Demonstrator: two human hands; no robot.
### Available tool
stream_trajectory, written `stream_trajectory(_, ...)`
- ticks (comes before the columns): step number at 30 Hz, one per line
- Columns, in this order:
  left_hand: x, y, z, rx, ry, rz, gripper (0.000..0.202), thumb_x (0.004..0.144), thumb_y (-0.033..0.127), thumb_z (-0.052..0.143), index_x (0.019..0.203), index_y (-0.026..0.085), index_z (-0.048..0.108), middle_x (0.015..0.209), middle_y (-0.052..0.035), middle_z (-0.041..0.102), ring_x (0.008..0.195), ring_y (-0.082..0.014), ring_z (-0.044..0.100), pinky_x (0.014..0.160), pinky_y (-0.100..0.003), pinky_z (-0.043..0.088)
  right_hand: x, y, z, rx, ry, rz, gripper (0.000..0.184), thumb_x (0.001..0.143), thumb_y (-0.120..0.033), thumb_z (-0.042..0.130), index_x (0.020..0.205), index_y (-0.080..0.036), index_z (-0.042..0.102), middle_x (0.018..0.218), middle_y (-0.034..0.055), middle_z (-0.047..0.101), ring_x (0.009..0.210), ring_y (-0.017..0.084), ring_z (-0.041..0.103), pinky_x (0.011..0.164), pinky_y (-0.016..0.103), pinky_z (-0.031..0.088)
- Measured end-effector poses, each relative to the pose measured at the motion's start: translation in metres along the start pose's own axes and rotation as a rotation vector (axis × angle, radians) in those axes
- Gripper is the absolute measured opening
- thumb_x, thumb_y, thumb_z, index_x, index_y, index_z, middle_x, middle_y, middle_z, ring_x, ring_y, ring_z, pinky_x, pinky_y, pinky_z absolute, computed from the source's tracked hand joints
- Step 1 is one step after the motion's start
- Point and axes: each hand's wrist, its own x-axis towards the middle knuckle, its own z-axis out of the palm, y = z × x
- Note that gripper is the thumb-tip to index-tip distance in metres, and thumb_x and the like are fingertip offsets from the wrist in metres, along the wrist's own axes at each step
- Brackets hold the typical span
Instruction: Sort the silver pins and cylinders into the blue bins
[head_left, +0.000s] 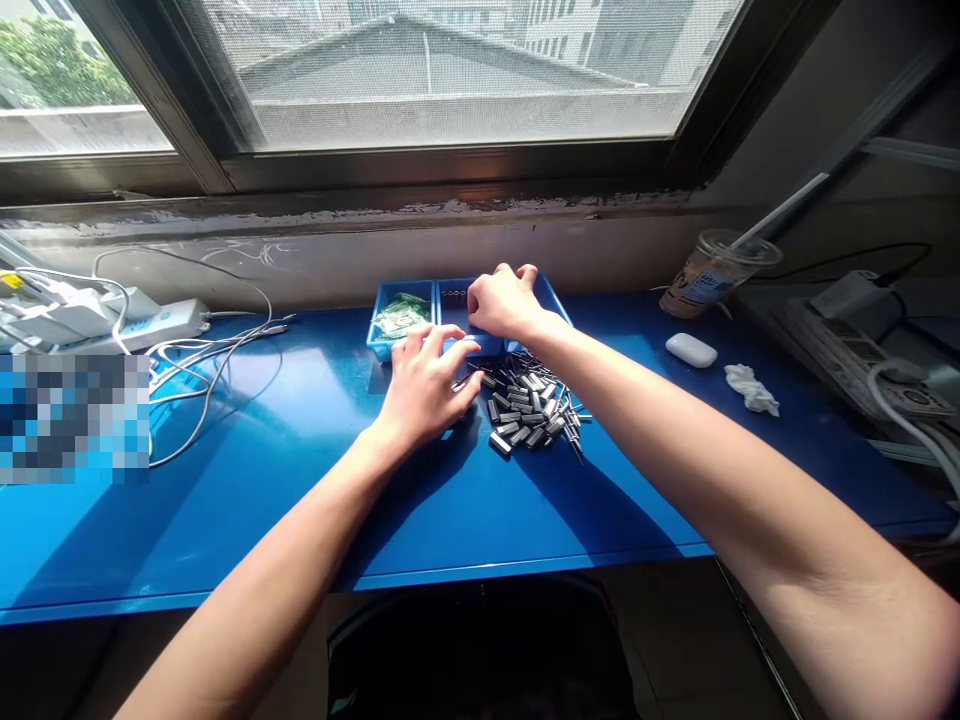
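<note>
My left hand [429, 385] rests at the front edge of a blue divided tray [381, 345], its fingers bent but apart, with a gap between thumb and forefinger. My right hand [510, 303] reaches into the tray's right part with its fingers curled down. Its fingertips are hidden, so I cannot see what they grip. A green and clear plastic bag [403, 314] lies in the left compartment. Small dark pieces [453, 297] stand in a row at the back, beside my right hand. Below both hands lies a pile of short grey metal pieces [525, 408] mixed with thin dark rods [574, 435].
White cables [214, 375] and a power strip [169, 325] lie on the blue table [285, 520] at left. A plastic cup with a straw [705, 280], a white case [691, 350] and a crumpled tissue [752, 390] are at right. A window [450, 90] is behind.
</note>
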Motion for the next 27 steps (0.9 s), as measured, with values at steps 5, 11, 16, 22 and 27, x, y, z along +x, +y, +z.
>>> stream_trajectory(5, 0.000, 0.003, -0.002, 0.004, -0.027, -0.018, 0.032, 0.099, 0.036, 0.067, 0.130, 0.026, 0.068, 0.145, -0.0088, 0.060, 0.139, -0.0358, 0.044, 0.112, -0.056, 0.037, -0.002, 0.000, -0.005, -0.037, -0.012, 0.000, 0.021, 0.082, -0.010, 0.064, 0.090, -0.019, 0.081, 0.115, 0.0133, 0.074, 0.131, 0.039, 0.046, 0.109, 0.064, 0.033)
stream_trajectory(11, -0.001, 0.005, -0.004, 0.078, -0.118, -0.056, 0.045, 0.099, 0.038, 0.067, 0.142, 0.029, 0.060, 0.155, -0.0095, 0.052, 0.145, -0.0373, 0.038, 0.114, -0.062, 0.032, 0.003, 0.001, -0.002, -0.043, 0.002, 0.030, 0.021, 0.083, -0.013, 0.064, 0.093, -0.020, 0.081, 0.123, 0.0134, 0.071, 0.133, 0.038, 0.044, 0.111, 0.065, 0.031)
stream_trajectory(16, -0.002, 0.006, -0.005, 0.112, -0.158, -0.040, 0.056, 0.099, 0.038, 0.065, 0.153, 0.029, 0.051, 0.158, -0.0112, 0.049, 0.146, -0.0369, 0.037, 0.115, -0.063, 0.028, 0.011, 0.006, 0.002, -0.024, 0.012, 0.071, 0.020, 0.084, -0.017, 0.066, 0.095, -0.022, 0.081, 0.126, 0.0139, 0.067, 0.134, 0.039, 0.042, 0.112, 0.066, 0.030)
stream_trajectory(22, -0.003, 0.005, -0.003, 0.120, -0.158, -0.035, 0.055, 0.100, 0.040, 0.063, 0.153, 0.028, 0.050, 0.158, -0.0117, 0.048, 0.145, -0.0373, 0.037, 0.114, -0.063, 0.028, 0.023, 0.006, -0.002, -0.057, -0.063, 0.101, 0.023, 0.081, -0.021, 0.071, 0.102, -0.022, 0.082, 0.130, 0.0159, 0.061, 0.136, 0.041, 0.039, 0.112, 0.068, 0.031)
stream_trajectory(27, -0.003, 0.005, -0.003, 0.132, -0.154, -0.030, 0.055, 0.100, 0.040, 0.062, 0.152, 0.029, 0.051, 0.157, -0.0112, 0.049, 0.144, -0.0368, 0.037, 0.114, -0.062, 0.028, 0.028, 0.006, -0.005, -0.094, -0.055, 0.099, 0.023, 0.085, -0.018, 0.067, 0.102, -0.022, 0.082, 0.132, 0.0161, 0.060, 0.139, 0.042, 0.038, 0.114, 0.070, 0.028)
